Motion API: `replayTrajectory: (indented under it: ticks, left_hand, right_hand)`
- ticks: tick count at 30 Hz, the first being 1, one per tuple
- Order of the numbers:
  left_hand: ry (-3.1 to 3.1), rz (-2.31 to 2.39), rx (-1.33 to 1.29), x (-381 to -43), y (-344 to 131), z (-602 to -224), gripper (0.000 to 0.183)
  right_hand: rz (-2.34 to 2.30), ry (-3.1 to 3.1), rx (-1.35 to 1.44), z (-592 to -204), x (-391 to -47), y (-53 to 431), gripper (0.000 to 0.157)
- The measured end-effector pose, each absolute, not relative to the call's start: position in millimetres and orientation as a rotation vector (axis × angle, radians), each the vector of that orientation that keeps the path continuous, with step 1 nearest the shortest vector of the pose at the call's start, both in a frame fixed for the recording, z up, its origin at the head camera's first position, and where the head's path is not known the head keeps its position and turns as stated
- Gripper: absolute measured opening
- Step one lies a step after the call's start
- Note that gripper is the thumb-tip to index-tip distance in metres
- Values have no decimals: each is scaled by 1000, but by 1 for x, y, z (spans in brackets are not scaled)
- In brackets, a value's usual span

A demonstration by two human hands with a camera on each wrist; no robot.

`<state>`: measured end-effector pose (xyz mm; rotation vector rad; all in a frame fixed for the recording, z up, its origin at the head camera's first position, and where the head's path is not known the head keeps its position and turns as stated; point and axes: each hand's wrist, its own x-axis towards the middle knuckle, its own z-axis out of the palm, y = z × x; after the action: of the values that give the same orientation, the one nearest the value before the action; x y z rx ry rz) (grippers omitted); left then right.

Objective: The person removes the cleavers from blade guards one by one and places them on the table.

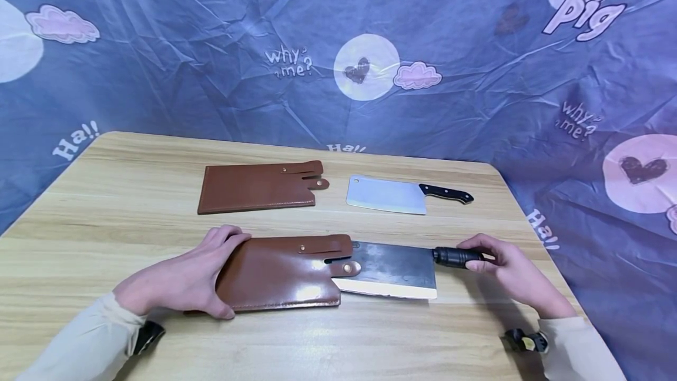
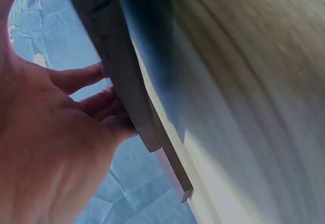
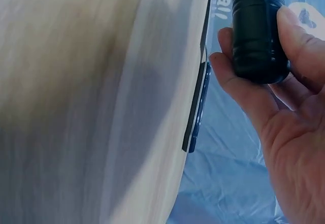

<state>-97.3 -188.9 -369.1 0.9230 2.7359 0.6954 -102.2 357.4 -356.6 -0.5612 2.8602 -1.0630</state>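
Observation:
A large cleaver [image 1: 394, 269] with a dark blade and bright edge lies level, its handle to the right. My right hand [image 1: 508, 266] grips its ribbed black handle [image 3: 258, 36] between thumb and fingers. The blade's far end meets the mouth of a brown leather knife sheath [image 1: 280, 278], with the sheath's snap tab overlapping the blade. Spanning the closed end of that sheath, my left hand [image 1: 193, 275] holds it with the thumb on the near edge and fingers on the far edge. In the left wrist view the sheath shows edge-on beside the fingers [image 2: 84, 76].
Farther back lies a second brown sheath [image 1: 254, 188]. To its right is a smaller cleaver [image 1: 386, 194] with a shiny blade and black riveted handle. The wooden table [image 1: 132, 193] ends at a blue patterned cloth [image 1: 238, 75] behind.

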Motion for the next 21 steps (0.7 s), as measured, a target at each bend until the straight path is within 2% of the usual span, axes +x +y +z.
replayTrajectory:
  ticks: [21]
  left_hand:
    - [2743, 723, 895, -98, -203, -371, 111]
  right_hand:
    - [-1085, 2919, -550, -352, -94, 385, 29]
